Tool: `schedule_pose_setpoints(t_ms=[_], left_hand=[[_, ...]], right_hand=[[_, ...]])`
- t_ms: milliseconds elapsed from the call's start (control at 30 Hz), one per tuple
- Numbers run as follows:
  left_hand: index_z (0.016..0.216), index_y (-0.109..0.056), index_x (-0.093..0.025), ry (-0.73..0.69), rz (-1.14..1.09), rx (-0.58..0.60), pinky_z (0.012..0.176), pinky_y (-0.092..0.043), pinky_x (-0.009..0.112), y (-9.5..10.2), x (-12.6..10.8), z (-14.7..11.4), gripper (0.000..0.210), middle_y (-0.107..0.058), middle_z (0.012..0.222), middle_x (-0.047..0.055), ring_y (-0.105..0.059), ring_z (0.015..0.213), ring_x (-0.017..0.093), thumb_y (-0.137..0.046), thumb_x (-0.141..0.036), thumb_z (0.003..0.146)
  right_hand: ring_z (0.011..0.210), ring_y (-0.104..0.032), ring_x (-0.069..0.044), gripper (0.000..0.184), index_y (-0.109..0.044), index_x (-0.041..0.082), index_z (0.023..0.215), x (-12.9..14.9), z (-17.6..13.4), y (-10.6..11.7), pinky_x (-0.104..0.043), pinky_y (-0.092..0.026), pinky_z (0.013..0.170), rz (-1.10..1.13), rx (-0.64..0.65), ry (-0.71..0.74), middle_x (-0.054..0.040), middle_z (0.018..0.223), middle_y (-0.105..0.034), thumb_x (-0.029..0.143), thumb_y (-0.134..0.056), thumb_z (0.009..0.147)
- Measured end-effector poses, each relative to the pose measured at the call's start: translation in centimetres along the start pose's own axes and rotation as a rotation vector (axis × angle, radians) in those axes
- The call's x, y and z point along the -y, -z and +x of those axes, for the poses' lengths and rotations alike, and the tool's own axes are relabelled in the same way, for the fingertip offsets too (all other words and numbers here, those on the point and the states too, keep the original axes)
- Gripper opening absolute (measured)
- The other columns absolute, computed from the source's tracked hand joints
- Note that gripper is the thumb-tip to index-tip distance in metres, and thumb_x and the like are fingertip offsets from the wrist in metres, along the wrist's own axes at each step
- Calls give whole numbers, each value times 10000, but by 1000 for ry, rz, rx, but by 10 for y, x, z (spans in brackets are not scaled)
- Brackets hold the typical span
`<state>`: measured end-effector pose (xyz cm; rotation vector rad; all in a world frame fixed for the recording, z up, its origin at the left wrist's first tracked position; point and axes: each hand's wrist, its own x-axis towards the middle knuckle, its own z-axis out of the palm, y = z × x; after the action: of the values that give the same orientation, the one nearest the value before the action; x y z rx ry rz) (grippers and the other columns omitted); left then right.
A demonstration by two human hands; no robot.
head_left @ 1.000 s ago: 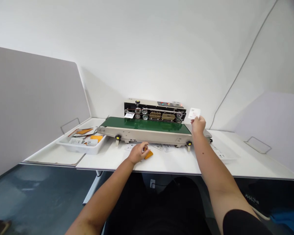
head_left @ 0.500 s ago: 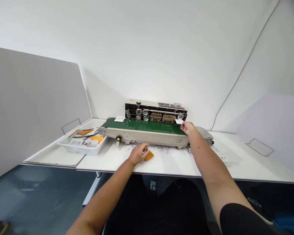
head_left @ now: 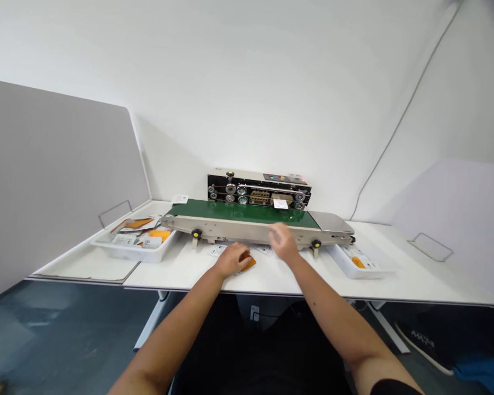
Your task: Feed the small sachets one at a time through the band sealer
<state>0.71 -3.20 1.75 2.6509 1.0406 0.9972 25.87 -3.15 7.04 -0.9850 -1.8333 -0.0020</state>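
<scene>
My left hand [head_left: 231, 260] rests at the table's front with fingers curled over a small orange packet [head_left: 249, 265], gripping it. My right hand [head_left: 284, 241], smeared by motion, is in front of the conveyor's beige side rail; whether its fingers are apart cannot be made out, and nothing shows in it. A band sealing machine [head_left: 259, 189] stands behind a green conveyor belt [head_left: 247, 213]. One white packet [head_left: 280, 203] sits upright against the sealer's right part. Another white packet [head_left: 180, 199] is at the belt's left end. Flat clear printed packets [head_left: 217, 250] lie partly under the conveyor.
A white bin [head_left: 135, 252] of orange and white packets stands left of the conveyor. At the right, another white bin [head_left: 364, 270] holds several packets. Grey panels [head_left: 61, 181] flank the table [head_left: 415, 280]. A cable [head_left: 403, 120] runs down the wall.
My right hand has let go of the white packet and come down left, off the belt. Both white packets have moved left. My left hand has closed onto the orange packet.
</scene>
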Motion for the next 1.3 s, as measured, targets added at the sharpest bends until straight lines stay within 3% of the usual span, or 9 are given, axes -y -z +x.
schedule_pose_setpoints(t_ms=[100,200,267,467,667,867,967,1133,1300], left_hand=[[898,-667,-207,7,19,-31,814,-444,336,-2,2,1,84,-685,856,52,-597,870,228,-614,-169,845],[917,-660,-207,103,0,-124,839,-450,343,-3,7,-1,130,-691,892,51,-597,897,224,-560,-142,864],[928,-654,-206,152,-15,-151,845,-456,344,-3,9,-3,131,-692,912,48,-598,907,219,-553,-146,870],[937,-649,-205,126,-14,-104,842,-463,339,-2,6,-3,106,-689,913,45,-601,905,213,-561,-172,889],[990,-658,-211,77,0,-65,859,-471,351,-4,4,-1,120,-688,940,54,-605,938,225,-585,-206,895],[1043,-623,-194,64,-9,-146,910,-467,387,-2,6,1,153,-675,1010,71,-591,975,236,-598,-237,898],[1069,-622,-194,52,-24,-163,938,-459,400,3,3,1,184,-669,1041,80,-588,1009,243,-600,-279,907],[1139,-627,-199,7,-102,-100,964,-461,408,7,-4,-1,301,-668,1123,103,-587,1071,259,-659,-356,884],[1335,-560,-220,66,-251,31,829,-501,325,1,-3,-3,513,-705,1086,70,-634,900,195,-691,-312,847]], right_hand=[[1282,-528,-283,547,-577,226,1396,20,-47,-37,-468,-406,1120,16,404,68,-117,1388,-589,278,-648,856],[1416,-405,-337,730,-473,188,1497,20,-74,-61,-510,-343,1167,-25,555,-41,-151,1528,-464,380,-704,832],[1413,-420,-325,649,-513,201,1470,16,-80,-68,-495,-343,1169,-22,590,-71,-135,1502,-503,392,-670,870],[1237,-579,-261,317,-708,227,1212,14,-79,-64,-440,-432,1088,-52,471,-68,-91,1297,-671,197,-570,929],[1355,-490,-266,554,-592,249,1383,21,-74,-61,-433,-367,1156,8,544,111,-84,1422,-593,286,-733,849],[1083,-653,-203,195,-743,242,1092,22,-74,-60,-374,-445,1066,-44,430,182,-51,1096,-752,241,-596,963],[1034,-666,-210,253,-752,244,1062,23,-77,-52,-371,-487,993,-7,254,79,-58,1080,-755,238,-507,998],[959,-683,-247,315,-750,249,1033,20,-76,-41,-382,-529,899,140,-56,-307,-71,1029,-751,362,-459,989],[870,-687,-234,333,-736,232,1021,18,-72,-42,-345,-552,801,294,-36,-450,-52,940,-751,438,-483,953]])
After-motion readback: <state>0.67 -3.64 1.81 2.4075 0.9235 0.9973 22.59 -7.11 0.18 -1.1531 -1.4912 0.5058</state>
